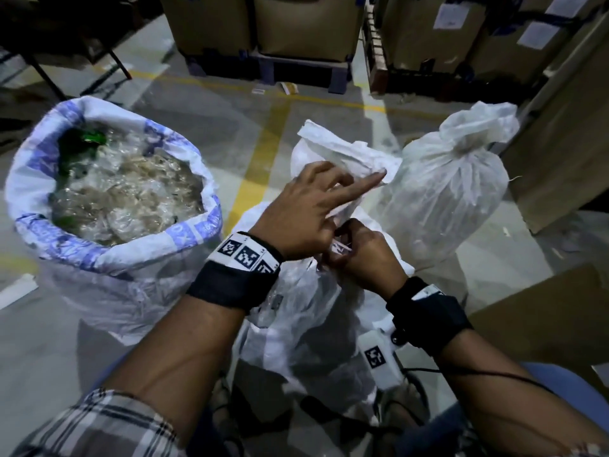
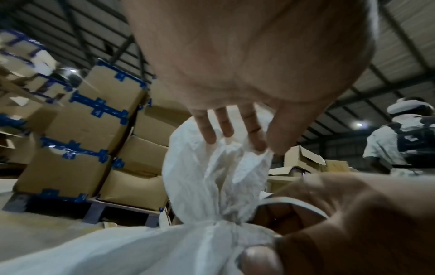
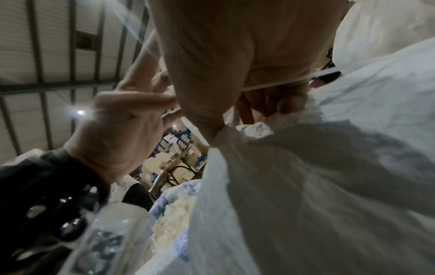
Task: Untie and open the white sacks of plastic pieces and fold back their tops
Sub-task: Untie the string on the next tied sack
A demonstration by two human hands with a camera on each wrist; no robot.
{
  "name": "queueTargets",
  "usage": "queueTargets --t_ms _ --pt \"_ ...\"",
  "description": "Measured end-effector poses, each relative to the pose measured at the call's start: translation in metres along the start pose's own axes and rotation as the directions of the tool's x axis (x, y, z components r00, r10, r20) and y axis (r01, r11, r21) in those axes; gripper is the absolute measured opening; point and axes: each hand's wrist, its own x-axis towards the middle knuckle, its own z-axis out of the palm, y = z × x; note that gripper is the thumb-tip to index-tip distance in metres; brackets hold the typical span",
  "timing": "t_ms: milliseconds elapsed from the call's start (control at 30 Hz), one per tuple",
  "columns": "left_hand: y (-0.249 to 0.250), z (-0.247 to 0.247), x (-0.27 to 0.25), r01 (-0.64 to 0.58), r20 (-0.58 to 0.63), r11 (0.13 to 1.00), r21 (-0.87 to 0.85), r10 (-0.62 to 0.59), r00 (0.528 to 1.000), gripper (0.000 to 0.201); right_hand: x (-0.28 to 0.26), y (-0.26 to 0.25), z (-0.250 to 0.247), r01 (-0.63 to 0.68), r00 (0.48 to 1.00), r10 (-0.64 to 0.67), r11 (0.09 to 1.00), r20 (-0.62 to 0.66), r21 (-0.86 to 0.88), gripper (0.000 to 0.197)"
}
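Observation:
A tied white sack [image 1: 306, 324] stands right in front of me. Its gathered top [image 2: 212, 167] sticks up above the bound neck [image 2: 221, 223]. My left hand [image 1: 306, 209] lies over that top, forefinger stretched out, and pinches the cloth's edge against the thumb [image 2: 280, 137]. My right hand [image 1: 359, 255] is curled at the neck and pinches the thin tie string [image 3: 282, 83], which runs taut across its fingers. A second tied sack [image 1: 445, 192] stands to the right. At the left an open sack [image 1: 108, 265] with its top folded back shows clear plastic pieces [image 1: 131, 186].
Stacked cardboard boxes [image 1: 263, 24] on pallets line the back, and more stand at the right [image 1: 560, 143]. A flat cardboard sheet [image 1: 543, 318] lies by my right arm. Yellow lines [image 1: 260, 150] mark the concrete floor. Another person [image 2: 388, 148] stands off to the right.

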Motion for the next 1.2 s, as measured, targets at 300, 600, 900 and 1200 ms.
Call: queueTargets --t_ms 300,600,900,1200 --pt "-0.058 0.033 -0.03 0.541 0.352 0.841 0.031 -0.515 0.781 0.036 -0.03 -0.017 -0.012 0.081 0.989 -0.081 0.997 0.122 0.002 0.023" --pt "-0.053 0.06 -0.037 0.636 0.523 0.772 -0.01 -0.538 0.662 0.037 -0.03 -0.012 -0.014 0.045 0.992 -0.043 0.999 0.122 -0.01 0.035" --pt "-0.042 0.047 -0.032 0.558 0.395 0.827 -0.072 -0.49 0.777 0.034 -0.021 -0.012 -0.014 0.021 0.997 -0.022 1.0 0.079 0.013 0.015" --pt "-0.017 0.003 -0.028 0.278 -0.065 0.959 -0.061 -0.282 0.957 0.031 -0.013 0.008 -0.015 0.021 0.999 -0.022 1.0 0.029 0.023 0.014"
